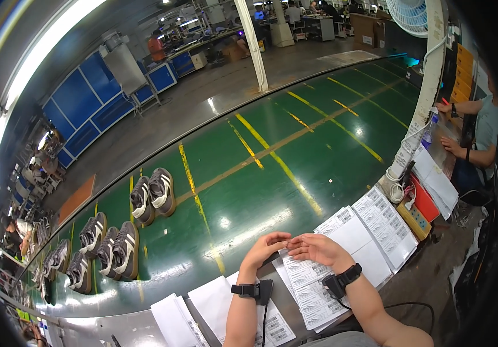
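Observation:
My left hand [267, 245] and my right hand [320, 250] are raised close together over the near edge of the green conveyor belt [272, 202], fingertips pointing at each other. Loosely bent fingers show on both, and I see nothing held in either. Under my right hand lie sheets of printed labels [312, 289] with small barcodes. White paper sheets [214, 298] are spread beside my left forearm. Each wrist wears a black strap with a small device and a cable. Several dark grey sneakers with white stripes [126, 250] stand on the belt to the left.
More label sheets [379, 220] lie at the right, near a yellow power strip [414, 221] and a red folder [424, 196]. A white post [417, 124] rises by the belt. Another person's hand [450, 144] rests on a table beyond it. A pen [115, 340] lies at lower left.

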Motion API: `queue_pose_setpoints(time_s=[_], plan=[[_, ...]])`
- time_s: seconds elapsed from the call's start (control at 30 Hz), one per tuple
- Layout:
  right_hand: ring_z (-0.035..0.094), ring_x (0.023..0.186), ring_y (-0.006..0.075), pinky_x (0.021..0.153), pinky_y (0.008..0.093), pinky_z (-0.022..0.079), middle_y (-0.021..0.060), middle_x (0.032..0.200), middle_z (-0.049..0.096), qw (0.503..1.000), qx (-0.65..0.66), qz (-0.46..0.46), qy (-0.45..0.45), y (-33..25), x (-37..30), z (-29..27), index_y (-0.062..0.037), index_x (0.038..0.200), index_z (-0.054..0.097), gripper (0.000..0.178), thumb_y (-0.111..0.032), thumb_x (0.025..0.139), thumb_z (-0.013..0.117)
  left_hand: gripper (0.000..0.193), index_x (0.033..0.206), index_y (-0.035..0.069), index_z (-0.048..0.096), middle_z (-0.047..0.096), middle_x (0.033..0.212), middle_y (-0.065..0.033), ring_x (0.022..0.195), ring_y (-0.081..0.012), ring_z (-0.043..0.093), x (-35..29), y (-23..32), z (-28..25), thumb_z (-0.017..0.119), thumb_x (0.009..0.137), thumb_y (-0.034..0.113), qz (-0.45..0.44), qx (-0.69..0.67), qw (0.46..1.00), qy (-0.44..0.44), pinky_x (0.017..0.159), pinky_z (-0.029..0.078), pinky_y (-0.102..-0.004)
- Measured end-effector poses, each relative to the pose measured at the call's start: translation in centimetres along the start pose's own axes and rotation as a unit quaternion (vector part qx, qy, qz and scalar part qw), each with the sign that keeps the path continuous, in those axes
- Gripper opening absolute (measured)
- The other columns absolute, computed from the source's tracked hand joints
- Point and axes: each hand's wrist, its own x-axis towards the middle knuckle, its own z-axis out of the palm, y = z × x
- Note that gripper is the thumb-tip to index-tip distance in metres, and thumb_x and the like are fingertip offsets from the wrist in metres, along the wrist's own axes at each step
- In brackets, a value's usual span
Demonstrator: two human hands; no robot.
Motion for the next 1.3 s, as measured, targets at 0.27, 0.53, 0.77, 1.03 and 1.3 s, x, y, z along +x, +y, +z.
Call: queue_pose_setpoints(time_s=[0.27,0.53,0.77,1.03,1.3], plan=[[0.062,0.106,0.0279,0.092,0.0380,0.052,0.0169,0.115,0.060,1.000,0.005,0.006,-0.006,-0.1,0.0,0.4,0.0050,0.121,0.052,0.035,-0.022,0.098,0.049,0.026,0.110,0.000,0.065,0.067,0.101,-0.0040,0.094,-0.0105,0.060,-0.1,-0.5,-0.3,0.064,0.088,0.014,-0.019,-0.027,0.999,-0.005,0.084,0.046,-0.0246],[0.061,0.107,0.0280,0.091,0.0378,0.052,0.0183,0.116,0.060,1.000,0.014,0.002,-0.016,0.0,0.0,0.2,0.0054,0.121,0.052,0.034,-0.020,0.098,0.049,0.023,0.109,-0.001,0.066,0.068,0.100,-0.0060,0.091,-0.0110,0.062,-0.3,-0.5,-0.2,0.062,0.089,0.010,-0.012,-0.026,1.000,0.005,0.082,0.049,-0.0246],[0.062,0.106,0.0283,0.091,0.0378,0.052,0.0185,0.116,0.060,1.000,0.020,0.006,-0.015,0.0,0.0,0.2,0.0054,0.120,0.052,0.033,-0.020,0.099,0.047,0.023,0.108,-0.002,0.067,0.069,0.099,-0.0063,0.089,-0.0106,0.063,-0.5,-0.1,-0.1,0.062,0.089,0.010,-0.019,-0.024,0.999,0.010,0.080,0.050,-0.0240],[0.062,0.106,0.0292,0.090,0.0389,0.053,0.0195,0.115,0.060,1.000,0.010,0.003,-0.005,0.1,-0.1,0.6,0.0051,0.119,0.053,0.033,-0.020,0.100,0.044,0.025,0.110,-0.002,0.067,0.069,0.100,-0.0069,0.090,-0.0110,0.063,-0.7,0.1,-0.1,0.062,0.089,0.010,-0.024,-0.034,0.999,0.007,0.081,0.049,-0.0237],[0.063,0.105,0.0295,0.090,0.0394,0.053,0.0200,0.114,0.061,1.000,0.012,0.000,-0.004,0.1,0.1,0.6,0.0053,0.118,0.054,0.032,-0.020,0.100,0.044,0.026,0.110,-0.002,0.067,0.069,0.099,-0.0069,0.091,-0.0120,0.063,-0.9,0.3,0.0,0.062,0.089,0.012,-0.021,-0.030,0.999,0.006,0.083,0.048,-0.0250]])
